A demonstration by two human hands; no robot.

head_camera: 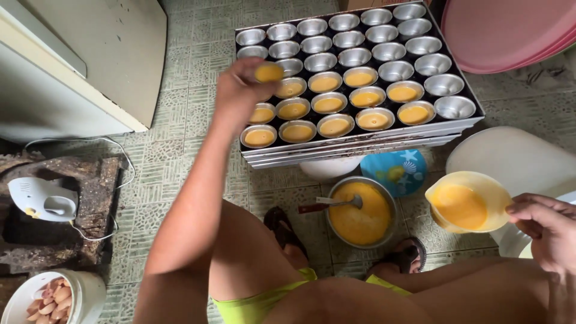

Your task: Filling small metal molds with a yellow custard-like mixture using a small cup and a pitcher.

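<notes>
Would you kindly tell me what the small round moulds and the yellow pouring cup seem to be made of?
Small round moulds: apparently thin metal, silvery and shiny, with bright reflections inside. Yellow pouring cup in the right hand: probably plastic, translucent, its batter showing through the wall.

Soft, even daylight fills the scene, bright enough to show colours plainly, with no hard shadows on the tiled floor (180, 156). The empty metal cups (396, 70) catch pale glints, and the batter in the metal bowl (360, 213) shines faintly. The left hand (240, 90) is smeared by motion blur, while the tray (360, 144) stays fairly sharp. The wide lens bends straight lines near the edges, and the thighs close to the camera look soft.
</notes>
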